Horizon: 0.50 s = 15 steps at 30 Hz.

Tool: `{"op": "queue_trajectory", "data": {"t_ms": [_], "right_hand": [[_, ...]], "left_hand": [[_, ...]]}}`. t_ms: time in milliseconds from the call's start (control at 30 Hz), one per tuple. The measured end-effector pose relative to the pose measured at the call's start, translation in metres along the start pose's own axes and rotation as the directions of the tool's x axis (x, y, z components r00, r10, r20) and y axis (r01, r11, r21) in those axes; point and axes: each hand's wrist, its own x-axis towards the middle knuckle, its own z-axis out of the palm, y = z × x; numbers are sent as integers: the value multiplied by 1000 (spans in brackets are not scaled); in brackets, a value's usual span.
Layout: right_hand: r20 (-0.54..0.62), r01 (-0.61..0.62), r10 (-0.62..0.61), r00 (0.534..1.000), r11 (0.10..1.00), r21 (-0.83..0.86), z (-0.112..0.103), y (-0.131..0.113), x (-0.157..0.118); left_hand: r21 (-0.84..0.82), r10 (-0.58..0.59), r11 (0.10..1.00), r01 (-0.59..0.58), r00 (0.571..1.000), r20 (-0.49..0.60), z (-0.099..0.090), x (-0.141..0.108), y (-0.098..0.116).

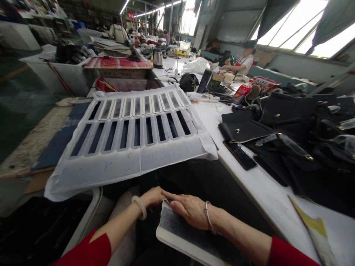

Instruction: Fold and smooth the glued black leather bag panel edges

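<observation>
Looking dark-faced and cream-edged, the panel (pixel 191 236) seems slightly curved.

Phone (pixel 240 155), black bags (pixel 288 112) on table (pixel 262 194)

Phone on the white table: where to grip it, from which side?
I'd pinch the phone across its long edges at the near end, coming from above on the table-edge side of the white table. It lies flat, and a black bag crowds its far end.
</observation>
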Motion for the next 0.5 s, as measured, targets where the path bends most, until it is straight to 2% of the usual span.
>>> {"op": "queue_trajectory", "data": {"t_ms": [67, 133, 267, 367, 500], "right_hand": [[17, -57, 57, 998, 998, 11, -3, 4, -7], [40, -92, 91, 995, 995, 44, -6, 8, -16], [57, -104, 99, 993, 991, 84, -10, 16, -37], [57, -147, 143, 988, 986, 80, -10, 23, -57], [56, -192, 189, 980, 980, 59, -13, 37, -88]], "left_hand": [[110, 17, 994, -13, 999, -39, -16, -12, 18], [165, 99, 982, -91, 994, -39, -25, -30, 41], [272, 210, 930, -246, 966, 153, -19, -61, 83], [370, 194, 887, -277, 950, 246, -12, -68, 100], [440, 136, 862, -254, 950, 282, -14, -62, 109]]}}
